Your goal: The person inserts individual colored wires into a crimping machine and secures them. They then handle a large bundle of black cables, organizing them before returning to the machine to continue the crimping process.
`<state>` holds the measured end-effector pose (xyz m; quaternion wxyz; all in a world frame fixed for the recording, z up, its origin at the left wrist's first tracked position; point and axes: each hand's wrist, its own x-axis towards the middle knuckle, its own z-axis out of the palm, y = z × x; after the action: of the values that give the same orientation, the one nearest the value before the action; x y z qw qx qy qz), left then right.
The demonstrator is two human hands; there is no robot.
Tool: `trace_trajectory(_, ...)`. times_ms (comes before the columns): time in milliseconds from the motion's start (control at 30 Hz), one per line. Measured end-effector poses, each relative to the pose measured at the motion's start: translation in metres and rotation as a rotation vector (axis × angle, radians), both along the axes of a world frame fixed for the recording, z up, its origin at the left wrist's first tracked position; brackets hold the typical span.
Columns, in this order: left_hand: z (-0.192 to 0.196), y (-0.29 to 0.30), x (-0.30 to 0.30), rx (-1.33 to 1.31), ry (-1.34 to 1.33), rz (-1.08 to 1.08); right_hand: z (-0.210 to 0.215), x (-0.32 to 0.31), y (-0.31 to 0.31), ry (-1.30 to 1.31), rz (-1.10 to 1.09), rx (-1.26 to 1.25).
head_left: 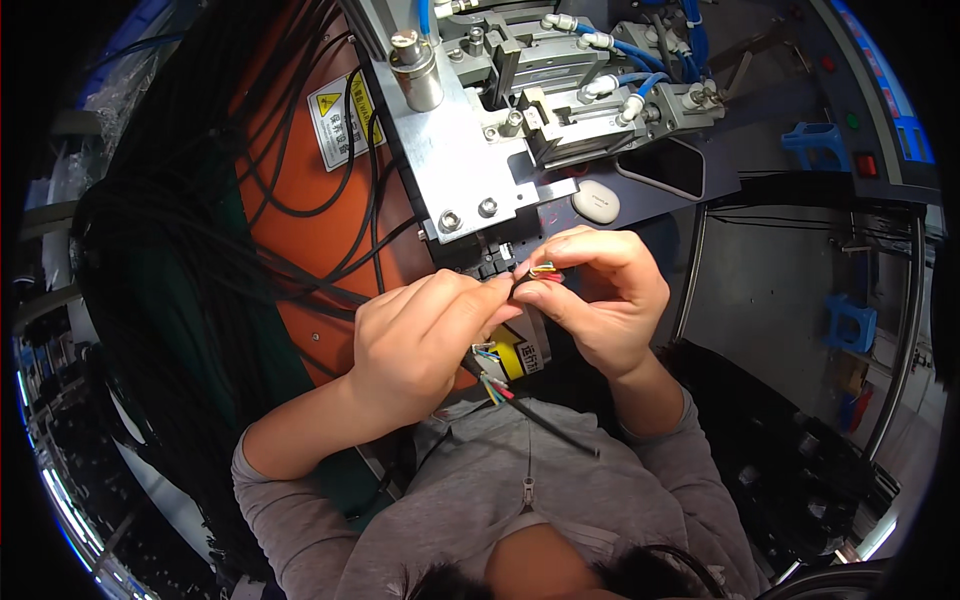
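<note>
My left hand (415, 335) is closed on a black cable (520, 287), thumb and fingers pressed together near its stripped end. From that end fan out thin coloured wires (543, 268), yellow, red and white among them. My right hand (615, 300) curls round these wires, its thumb and forefinger tips meeting at them. Below my left hand hangs a second stretch of black cable (550, 427) with bared coloured wires (492, 385); where it runs inside the hand is hidden. Just beyond my fingertips is a small black fixture (492, 264) at the machine's edge.
A metal machine plate (440, 150) with bolts, cylinders and blue air hoses (640, 60) stands ahead. Black cables (190, 230) lie in a thick bundle at the left, over an orange panel (300, 250). A white rounded case (596, 202) and a dark phone-like slab (665, 165) rest at the right.
</note>
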<state>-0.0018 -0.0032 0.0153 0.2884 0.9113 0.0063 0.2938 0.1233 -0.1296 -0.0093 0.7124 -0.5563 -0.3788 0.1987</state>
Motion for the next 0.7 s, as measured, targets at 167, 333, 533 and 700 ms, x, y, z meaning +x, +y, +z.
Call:
trace_trajectory(167, 0.002, -0.002, 0.0, -0.066, -0.061, 0.035, 0.0, 0.003, 0.011, -0.084, 0.005, 0.065)
trace_trajectory(333, -0.001, -0.001, -0.001, -0.015, -0.059, 0.047, 0.004, 0.001, 0.012, 0.156, 0.138, -0.03)
trace_trajectory(533, -0.004, -0.003, -0.003, 0.024, -0.015, 0.061, 0.002, -0.003, 0.011, -0.142, -0.078, -0.023)
trace_trajectory(700, -0.007, -0.005, -0.004, 0.118, 0.035, 0.066, 0.01, 0.011, 0.006, -0.083, 0.072, -0.182)
